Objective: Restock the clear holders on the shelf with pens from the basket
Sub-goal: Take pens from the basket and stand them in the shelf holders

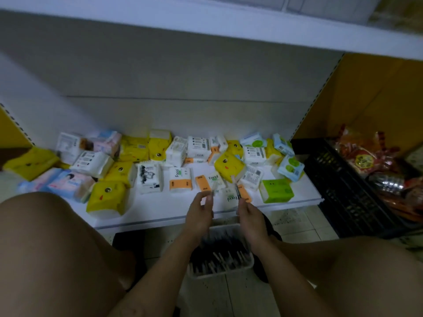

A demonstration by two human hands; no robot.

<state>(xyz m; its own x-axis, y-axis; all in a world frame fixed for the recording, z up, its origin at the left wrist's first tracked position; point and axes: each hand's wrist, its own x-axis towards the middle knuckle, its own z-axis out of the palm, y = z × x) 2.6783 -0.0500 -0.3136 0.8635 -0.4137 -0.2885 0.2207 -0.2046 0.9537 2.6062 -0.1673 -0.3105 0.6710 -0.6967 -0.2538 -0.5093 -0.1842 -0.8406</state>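
A: White basket (220, 268) of pens (219, 255) sits on the floor at 6 o'clock, between your knees, just below the shelf (160, 216) edge.

B: Hands?

A: Your left hand (199, 213) pinches a clear pen (215, 187), tip pointing to 12. Your right hand (248, 216) grips a dark pen (237, 189), also upright. Both are over the shelf front.

B: Holders?

A: Can't tell, blurry. Tissue packs (148, 177) cover the shelf from 9 to 2 o'clock. Black crate (338, 191) at 3.
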